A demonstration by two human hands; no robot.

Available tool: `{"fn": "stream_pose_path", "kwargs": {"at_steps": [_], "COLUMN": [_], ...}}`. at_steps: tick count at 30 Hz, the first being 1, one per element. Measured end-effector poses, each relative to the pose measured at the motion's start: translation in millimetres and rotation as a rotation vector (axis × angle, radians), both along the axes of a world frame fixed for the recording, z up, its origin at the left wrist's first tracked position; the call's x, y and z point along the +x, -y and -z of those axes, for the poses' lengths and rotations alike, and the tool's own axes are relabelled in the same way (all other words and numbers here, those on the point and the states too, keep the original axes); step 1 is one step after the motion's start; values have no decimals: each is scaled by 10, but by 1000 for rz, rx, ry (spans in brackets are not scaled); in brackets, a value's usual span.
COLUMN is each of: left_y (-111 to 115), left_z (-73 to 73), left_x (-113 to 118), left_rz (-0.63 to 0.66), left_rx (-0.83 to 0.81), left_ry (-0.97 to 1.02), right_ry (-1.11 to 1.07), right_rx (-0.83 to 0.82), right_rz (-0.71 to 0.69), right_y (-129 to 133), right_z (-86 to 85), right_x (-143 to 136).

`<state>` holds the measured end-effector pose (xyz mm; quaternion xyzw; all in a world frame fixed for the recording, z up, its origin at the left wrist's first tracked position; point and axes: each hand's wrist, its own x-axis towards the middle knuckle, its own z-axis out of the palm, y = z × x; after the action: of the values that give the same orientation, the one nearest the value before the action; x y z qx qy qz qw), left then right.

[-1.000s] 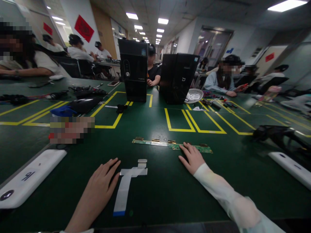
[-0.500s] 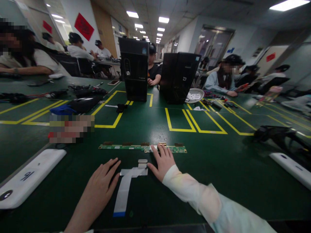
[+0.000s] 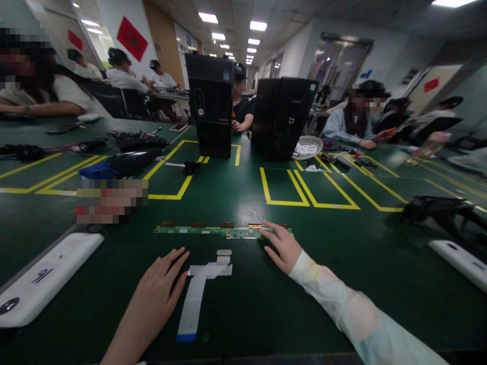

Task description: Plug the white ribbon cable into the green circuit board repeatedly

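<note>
A long, narrow green circuit board lies crosswise on the green table. My right hand is over its right end, fingers apart and nothing held; whether the fingertips touch the board I cannot tell. Nearer to me lies a folded white flat cable with a blue end and a connector at its top. My left hand rests flat just left of this cable, fingers spread, with its thumb close to the cable's folded part.
White devices lie at the left and right. Two black computer towers stand at the back, near a white basket. Black cables lie back left. Other people sit around.
My right hand has moved right along the board, uncovering its middle part. My left hand, the board and the flat cable have stayed in place.
</note>
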<state>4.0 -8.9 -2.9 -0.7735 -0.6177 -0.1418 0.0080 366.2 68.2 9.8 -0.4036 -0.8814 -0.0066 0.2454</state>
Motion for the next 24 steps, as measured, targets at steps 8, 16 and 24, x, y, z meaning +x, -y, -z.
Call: {"fn": "stream_pose_path", "kwargs": {"at_steps": [8, 16, 24], "left_y": [-8, 13, -133], "left_z": [-9, -231, -475], "left_x": [18, 215, 550], "left_rz": [-1, 185, 466], "left_rx": [12, -33, -252], "left_ry": [15, 48, -37], "right_ry": [37, 85, 82], "right_rx": [-80, -84, -58], "right_rz": [-38, -33, -41], "right_y": [-17, -2, -42], "right_z": [30, -15, 85], "right_x": [54, 12, 8]}}
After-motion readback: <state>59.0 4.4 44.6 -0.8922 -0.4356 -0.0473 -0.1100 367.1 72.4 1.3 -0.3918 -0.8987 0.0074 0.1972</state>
